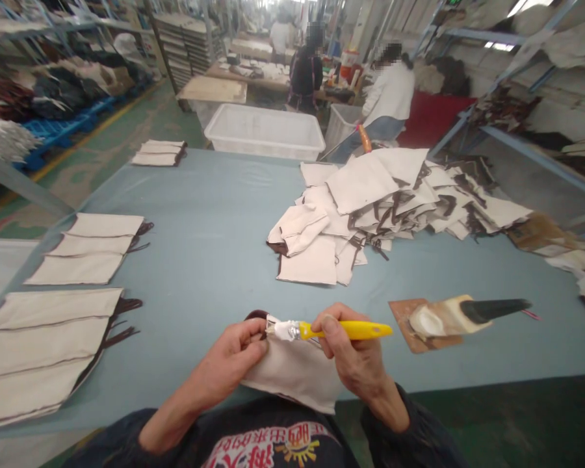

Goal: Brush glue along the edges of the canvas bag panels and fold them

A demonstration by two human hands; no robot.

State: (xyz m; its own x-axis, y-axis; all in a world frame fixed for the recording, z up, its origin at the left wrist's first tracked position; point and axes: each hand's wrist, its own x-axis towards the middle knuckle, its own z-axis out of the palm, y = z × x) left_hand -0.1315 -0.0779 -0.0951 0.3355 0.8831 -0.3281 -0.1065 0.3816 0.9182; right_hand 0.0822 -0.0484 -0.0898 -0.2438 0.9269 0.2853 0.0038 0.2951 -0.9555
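A yellow-handled brush point(365, 330) is gripped in my right hand point(348, 351), its white-coated bristles pointing left. The bristle tips touch the dark-edged corner of a cream fabric piece point(292, 374) at the table's front edge. My left hand point(234, 357) pinches that corner between thumb and fingers, just left of the bristles. Right of my right hand, a container of white paste point(429, 318) with a dark handle rests on a brown board point(404, 325).
A large heap of cream pieces point(365, 182) covers the table's back right. Overlapping pieces lie in rows at the left point(43, 351). Beyond the table point(199, 227) stand a white bin point(266, 130) and several people; shelving point(541, 156) flanks the right side.
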